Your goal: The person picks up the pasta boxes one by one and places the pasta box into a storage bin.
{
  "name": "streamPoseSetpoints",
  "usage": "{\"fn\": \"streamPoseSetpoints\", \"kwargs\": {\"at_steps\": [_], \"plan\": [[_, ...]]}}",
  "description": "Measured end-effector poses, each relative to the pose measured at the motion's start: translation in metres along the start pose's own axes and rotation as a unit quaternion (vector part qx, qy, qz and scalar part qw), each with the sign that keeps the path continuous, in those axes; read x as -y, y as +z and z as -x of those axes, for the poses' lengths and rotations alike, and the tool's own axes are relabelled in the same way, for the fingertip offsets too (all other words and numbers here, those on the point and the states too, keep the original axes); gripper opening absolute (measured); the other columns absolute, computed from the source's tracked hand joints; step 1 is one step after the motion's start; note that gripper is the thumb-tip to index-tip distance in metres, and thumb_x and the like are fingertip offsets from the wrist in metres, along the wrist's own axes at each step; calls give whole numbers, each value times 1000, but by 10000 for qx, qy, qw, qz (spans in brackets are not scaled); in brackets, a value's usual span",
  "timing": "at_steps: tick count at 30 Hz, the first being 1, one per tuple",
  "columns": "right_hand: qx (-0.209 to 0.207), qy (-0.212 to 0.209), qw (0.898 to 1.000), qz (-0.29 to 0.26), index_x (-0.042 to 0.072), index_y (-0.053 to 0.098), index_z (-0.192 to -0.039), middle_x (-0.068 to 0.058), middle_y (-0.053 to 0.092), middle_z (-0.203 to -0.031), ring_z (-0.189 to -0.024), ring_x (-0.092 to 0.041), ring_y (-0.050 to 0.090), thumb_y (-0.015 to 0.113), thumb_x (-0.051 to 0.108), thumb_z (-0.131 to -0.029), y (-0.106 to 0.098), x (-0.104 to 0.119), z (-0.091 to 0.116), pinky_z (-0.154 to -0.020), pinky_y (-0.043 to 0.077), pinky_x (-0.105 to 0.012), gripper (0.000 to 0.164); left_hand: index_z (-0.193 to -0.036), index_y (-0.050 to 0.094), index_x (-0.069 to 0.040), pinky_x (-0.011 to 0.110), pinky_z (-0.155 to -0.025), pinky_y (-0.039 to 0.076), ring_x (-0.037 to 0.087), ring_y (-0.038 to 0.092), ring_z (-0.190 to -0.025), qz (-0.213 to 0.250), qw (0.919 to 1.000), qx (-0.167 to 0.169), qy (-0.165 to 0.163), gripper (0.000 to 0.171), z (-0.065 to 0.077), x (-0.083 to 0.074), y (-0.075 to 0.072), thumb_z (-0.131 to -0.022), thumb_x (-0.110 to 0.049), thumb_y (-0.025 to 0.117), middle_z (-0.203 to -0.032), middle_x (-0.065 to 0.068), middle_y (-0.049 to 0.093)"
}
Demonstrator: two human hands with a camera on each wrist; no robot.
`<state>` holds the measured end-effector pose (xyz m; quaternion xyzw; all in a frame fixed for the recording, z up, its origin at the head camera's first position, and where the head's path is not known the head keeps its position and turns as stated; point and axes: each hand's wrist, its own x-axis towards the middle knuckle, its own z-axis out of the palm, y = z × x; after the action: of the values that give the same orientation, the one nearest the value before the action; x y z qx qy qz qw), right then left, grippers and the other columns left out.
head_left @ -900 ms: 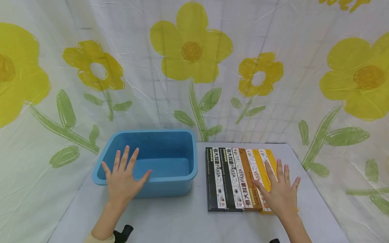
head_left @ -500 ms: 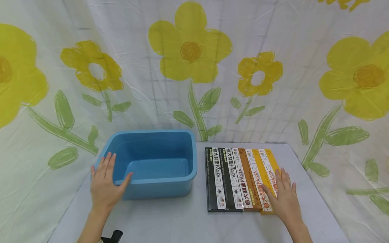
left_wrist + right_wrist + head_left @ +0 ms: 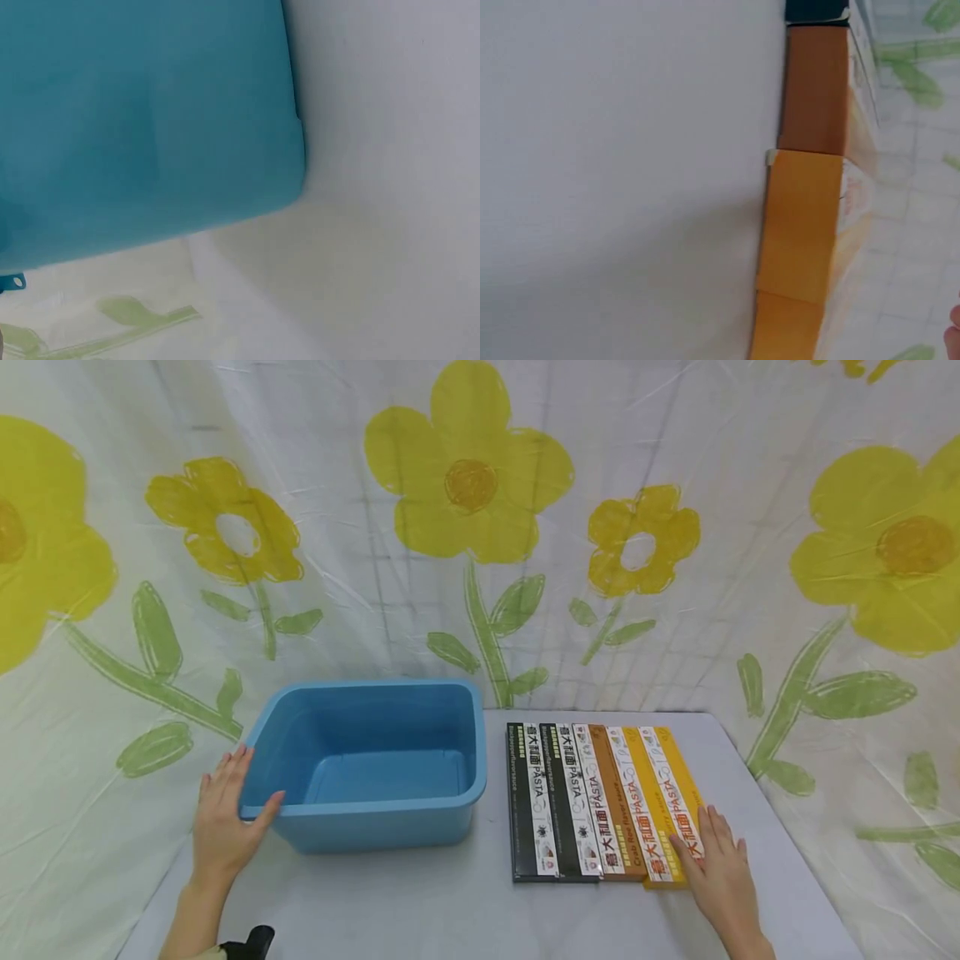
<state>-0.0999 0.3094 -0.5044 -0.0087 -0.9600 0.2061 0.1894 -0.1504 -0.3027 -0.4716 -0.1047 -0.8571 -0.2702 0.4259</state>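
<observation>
A light blue plastic basin (image 3: 367,825) stands on the left of the table, its inside visible and bare. My left hand (image 3: 225,822) is at its left front corner, fingers fairly straight and thumb over the rim; whether it touches is unclear. The basin's outer wall (image 3: 150,112) fills much of the left wrist view. Flat pasta boxes lie side by side on the right: two black boxes (image 3: 551,827), a brown box (image 3: 611,802) and two yellow boxes (image 3: 660,802). My right hand (image 3: 723,877) is over the near end of the rightmost yellow box, fingers extended; contact cannot be told.
A white-covered table (image 3: 420,910) holds the basin and boxes. Behind it hangs a pale curtain (image 3: 337,610) printed with yellow flowers. Part of a black wrist strap (image 3: 251,943) shows by the left forearm.
My left hand has moved left and down, from over the basin to its left corner. My right hand has moved right and toward me, uncovering more of the yellow boxes. Basin and boxes stay put.
</observation>
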Motion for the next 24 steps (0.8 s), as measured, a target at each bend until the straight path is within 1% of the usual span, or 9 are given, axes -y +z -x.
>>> {"fn": "streamPoseSetpoints", "kwargs": {"at_steps": [3, 8, 10, 12, 14, 16, 18, 21, 24], "plan": [[200, 137, 9996, 171, -20, 37, -137, -40, 36, -139, -129, -54, 33, 52, 37, -100, 4, -10, 3, -102, 20, -73, 69, -137, 51, 4, 67, -109, 20, 50, 40, -130, 94, 9996, 243, -135, 87, 1, 5, -3, -89, -68, 49, -135, 31, 50], [605, 345, 9970, 343, -21, 37, -136, -42, 34, -138, -127, -55, 32, 50, 39, -100, 9, -22, 9, -99, 20, -74, 71, -140, 47, 4, 63, -112, 17, 48, 36, -133, 212, 9970, 675, -320, 74, -2, 8, -9, -91, -50, 62, -140, 30, 45], [781, 433, 9954, 357, -21, 36, -136, -42, 33, -138, -127, -56, 31, 49, 39, -101, 10, -26, 11, -100, 19, -75, 72, -142, 45, 4, 62, -113, 15, 48, 34, -135, 237, 9945, 924, -426, 71, -4, 8, -11, -91, -41, 65, -142, 31, 42], [1014, 537, 9929, 330, -21, 34, -137, -43, 31, -139, -128, -57, 29, 47, 40, -101, 11, -30, 13, -100, 17, -75, 73, -144, 40, 5, 62, -114, 12, 48, 30, -136, 284, 9898, 1268, -577, 71, -7, 9, -14, -91, -36, 65, -146, 31, 38], [1362, 681, 9880, 280, -21, 32, -138, -43, 27, -141, -130, -58, 25, 45, 42, -102, 13, -35, 15, -100, 14, -76, 74, -146, 35, 6, 62, -114, 7, 49, 25, -138, 367, 9826, 1656, -755, 73, -10, 10, -16, -91, -31, 65, -149, 32, 32], [1690, 792, 9822, 231, -21, 29, -140, -43, 23, -142, -131, -58, 22, 42, 44, -102, 15, -40, 17, -100, 12, -77, 76, -149, 28, 6, 61, -114, 3, 49, 19, -141, 405, 9728, 2079, -932, 77, -14, 11, -19, -92, -30, 64, -152, 32, 25], [1948, 892, 9766, 205, -21, 27, -141, -43, 20, -144, -133, -58, 19, 40, 48, -102, 18, -45, 19, -100, 10, -77, 79, -151, 22, 6, 63, -114, 3, 51, 15, -141, 442, 9624, 2454, -1074, 81, -18, 13, -22, -92, -31, 64, -154, 31, 20], [2032, 903, 9748, 171, -19, 27, -141, -41, 20, -146, -134, -57, 19, 38, 48, -102, 21, -50, 23, -99, 9, -78, 79, -154, 14, 2, 71, -108, 9, 51, 10, -142, 445, 9466, 2904, -1331, 87, -22, 14, -28, -92, -34, 64, -159, 25, 11], [1968, 806, 9769, 188, -18, 27, -142, -38, 22, -147, -134, -56, 21, 36, 48, -103, 22, -55, 27, -99, 7, -79, 77, -155, 9, -2, 78, -99, 15, 52, 8, -141, 484, 9335, 3186, -1573, 92, -24, 16, -32, -91, -36, 65, -161, 21, 5]]}}
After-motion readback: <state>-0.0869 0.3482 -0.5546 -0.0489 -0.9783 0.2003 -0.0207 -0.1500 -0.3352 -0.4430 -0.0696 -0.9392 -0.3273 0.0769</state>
